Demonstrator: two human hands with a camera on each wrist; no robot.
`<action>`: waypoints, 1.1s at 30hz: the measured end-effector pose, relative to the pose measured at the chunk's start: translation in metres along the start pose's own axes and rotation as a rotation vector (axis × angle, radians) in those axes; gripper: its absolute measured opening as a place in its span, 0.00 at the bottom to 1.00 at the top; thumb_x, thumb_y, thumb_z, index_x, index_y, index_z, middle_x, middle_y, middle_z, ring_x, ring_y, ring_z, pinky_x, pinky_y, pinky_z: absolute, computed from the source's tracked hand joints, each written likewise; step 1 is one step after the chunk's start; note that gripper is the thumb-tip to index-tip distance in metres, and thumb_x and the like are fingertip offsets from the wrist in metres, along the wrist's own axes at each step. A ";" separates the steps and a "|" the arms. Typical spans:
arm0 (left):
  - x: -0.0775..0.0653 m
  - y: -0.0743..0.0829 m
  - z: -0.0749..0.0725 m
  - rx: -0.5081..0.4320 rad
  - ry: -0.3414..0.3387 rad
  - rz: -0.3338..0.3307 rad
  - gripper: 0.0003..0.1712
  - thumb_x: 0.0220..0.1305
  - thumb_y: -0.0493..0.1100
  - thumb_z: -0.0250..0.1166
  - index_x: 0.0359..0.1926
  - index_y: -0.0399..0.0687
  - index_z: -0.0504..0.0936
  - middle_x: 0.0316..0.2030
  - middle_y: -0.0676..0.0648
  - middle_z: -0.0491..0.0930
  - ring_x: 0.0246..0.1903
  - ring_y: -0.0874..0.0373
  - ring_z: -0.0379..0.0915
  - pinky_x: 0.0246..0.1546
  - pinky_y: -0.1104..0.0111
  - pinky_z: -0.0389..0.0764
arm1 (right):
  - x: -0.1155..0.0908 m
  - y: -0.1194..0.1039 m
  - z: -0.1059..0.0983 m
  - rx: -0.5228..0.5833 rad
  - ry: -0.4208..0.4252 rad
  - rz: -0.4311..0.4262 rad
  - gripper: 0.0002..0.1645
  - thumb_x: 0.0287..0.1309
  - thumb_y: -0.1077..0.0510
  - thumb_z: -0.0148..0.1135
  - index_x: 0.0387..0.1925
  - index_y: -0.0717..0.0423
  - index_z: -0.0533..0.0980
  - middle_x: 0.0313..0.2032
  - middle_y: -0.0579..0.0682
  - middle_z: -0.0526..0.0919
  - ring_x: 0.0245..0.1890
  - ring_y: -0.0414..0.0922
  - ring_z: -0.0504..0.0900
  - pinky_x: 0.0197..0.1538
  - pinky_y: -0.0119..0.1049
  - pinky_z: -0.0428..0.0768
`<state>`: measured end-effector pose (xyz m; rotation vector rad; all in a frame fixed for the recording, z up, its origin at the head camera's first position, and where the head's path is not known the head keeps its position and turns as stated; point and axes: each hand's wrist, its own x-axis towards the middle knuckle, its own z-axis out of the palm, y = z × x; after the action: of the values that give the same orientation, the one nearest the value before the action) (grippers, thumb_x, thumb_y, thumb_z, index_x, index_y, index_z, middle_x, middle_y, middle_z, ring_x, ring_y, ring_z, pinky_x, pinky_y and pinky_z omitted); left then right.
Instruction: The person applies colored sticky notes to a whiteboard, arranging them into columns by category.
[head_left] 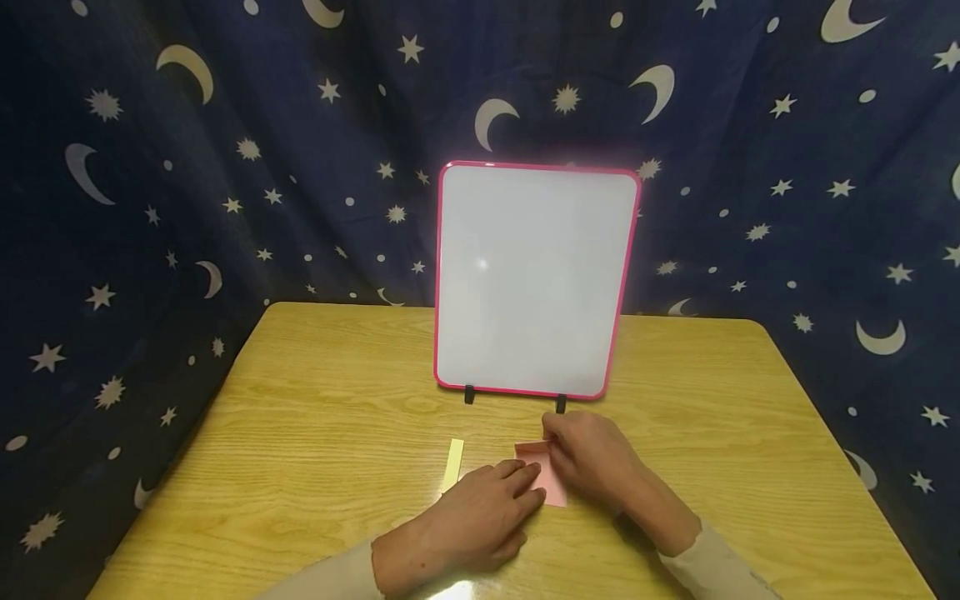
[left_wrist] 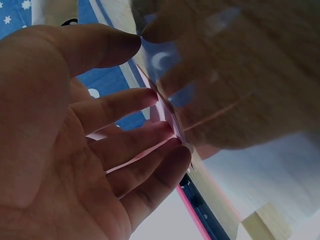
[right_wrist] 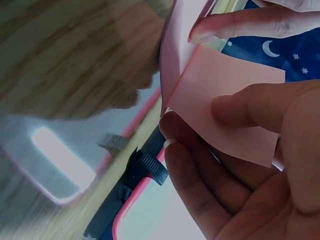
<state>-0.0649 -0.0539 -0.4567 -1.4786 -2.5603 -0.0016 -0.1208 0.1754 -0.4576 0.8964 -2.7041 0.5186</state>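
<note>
A pink piece of paper [head_left: 554, 490] lies on the table in front of the whiteboard, its far end lifted and bent over. My left hand [head_left: 476, 512] rests on its left side, fingers extended and tips pressing it down. In the left wrist view those fingertips [left_wrist: 165, 131] meet the paper at the glossy tabletop. My right hand [head_left: 592, 454] pinches the raised part; the right wrist view shows this pink flap [right_wrist: 245, 90] between thumb and fingers, with a crease line where it meets the flat part. Just left of the left hand lies a narrow yellow paper strip [head_left: 453, 462], its near end close to the hand.
Behind the hands a whiteboard [head_left: 532, 279] with a pink frame stands upright, held at its lower edge by two black feet [head_left: 469, 394]. The wooden table [head_left: 322, 400] reaches back to a dark blue curtain [head_left: 360, 125] with moons and stars.
</note>
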 end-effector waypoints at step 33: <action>-0.001 -0.001 0.002 -0.003 0.006 0.000 0.26 0.61 0.55 0.74 0.57 0.52 0.82 0.63 0.47 0.79 0.62 0.54 0.77 0.57 0.65 0.82 | 0.012 0.005 -0.020 0.007 0.121 0.012 0.15 0.51 0.70 0.67 0.28 0.45 0.76 0.23 0.36 0.75 0.24 0.35 0.70 0.29 0.33 0.73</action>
<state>-0.0658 -0.0550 -0.4589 -1.4780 -2.5567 -0.0103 -0.1305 0.1812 -0.4365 0.8242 -2.6018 0.5666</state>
